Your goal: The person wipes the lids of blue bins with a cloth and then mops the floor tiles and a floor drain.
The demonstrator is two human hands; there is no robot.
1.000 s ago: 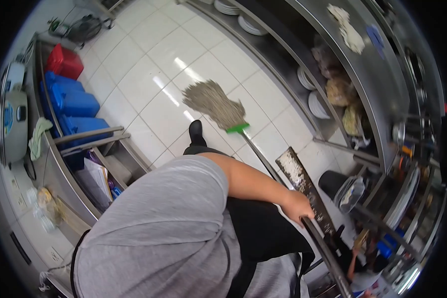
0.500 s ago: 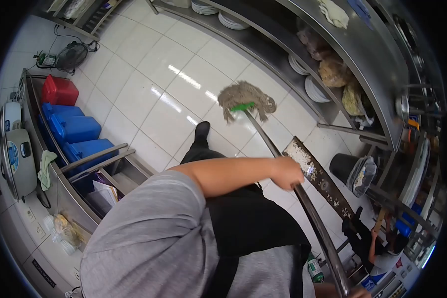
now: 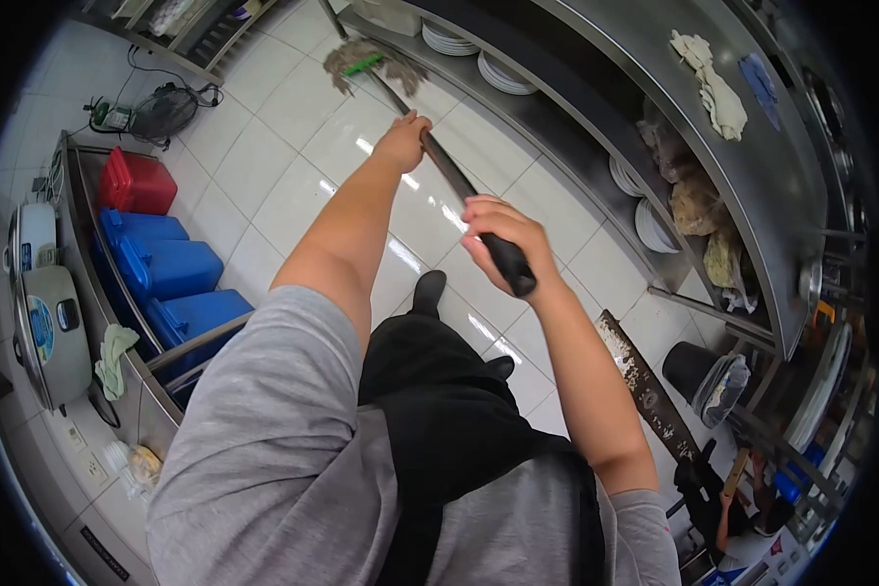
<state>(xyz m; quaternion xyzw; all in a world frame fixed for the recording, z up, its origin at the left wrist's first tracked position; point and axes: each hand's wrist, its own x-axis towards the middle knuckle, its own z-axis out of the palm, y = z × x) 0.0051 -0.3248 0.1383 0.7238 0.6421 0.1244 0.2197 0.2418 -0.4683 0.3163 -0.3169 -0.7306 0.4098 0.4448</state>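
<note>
A string mop (image 3: 449, 168) with a green clamp reaches away from me over the white tiles. Its grey-brown strands lie spread on the floor beside the lower steel shelf. My left hand (image 3: 403, 144) is wrapped round the shaft about midway. Close to the black butt end of the handle, my right hand (image 3: 511, 234) grips it, palm against the side and fingers over the top. The handle slants from near my body up to the far left, in front of my black boot (image 3: 429, 291).
Steel shelving (image 3: 557, 137) with stacked plates (image 3: 506, 74) runs along the right. Blue bins (image 3: 181, 266) and a red bin (image 3: 139, 183) line the left, near a fan (image 3: 166, 115). A black bucket (image 3: 691, 369) stands right, beside a floor grate (image 3: 645, 386). Another person (image 3: 742, 523) is at lower right.
The mop head has moved away and left along the shelf. My right hand has come up from the bottom edge with the handle's end, and my left arm now stretches forward.
</note>
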